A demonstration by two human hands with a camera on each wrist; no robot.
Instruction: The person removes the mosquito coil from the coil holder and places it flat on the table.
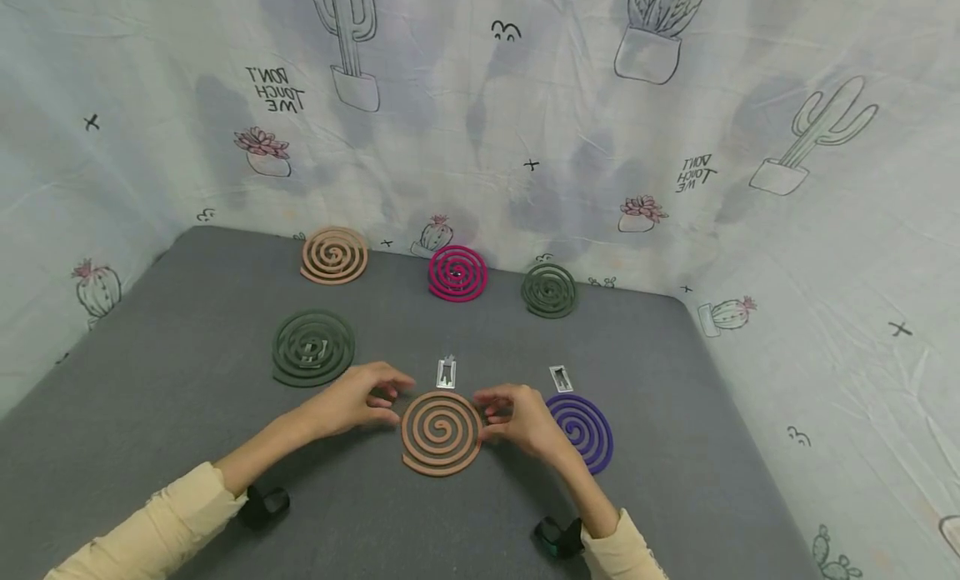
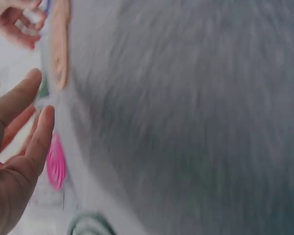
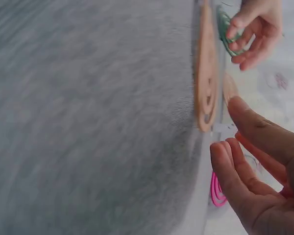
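Note:
An orange-brown mosquito coil [image 1: 441, 394] lies flat on the grey table between the two hands. My left hand [image 1: 358, 399] is at its left side, thumb and fingers spread apart and holding nothing. At the right edge of the coil is my right hand [image 1: 522, 420], its loosely bent fingers right by the rim and no object between them. Both wrist views show the coil edge-on, just beyond the fingertips. Behind the coil lies a small metal coil stand [image 1: 446, 383]. A purple coil [image 1: 597, 434] is partly hidden behind the right hand.
A second metal stand [image 1: 557, 380] lies behind the purple coil. To the left is a dark green coil [image 1: 281, 355] with a metal stand on it. Along the back edge are an orange-brown coil [image 1: 306, 260], a pink coil [image 1: 483, 274] and another green coil [image 1: 527, 291], before a printed cloth [image 1: 465, 180].

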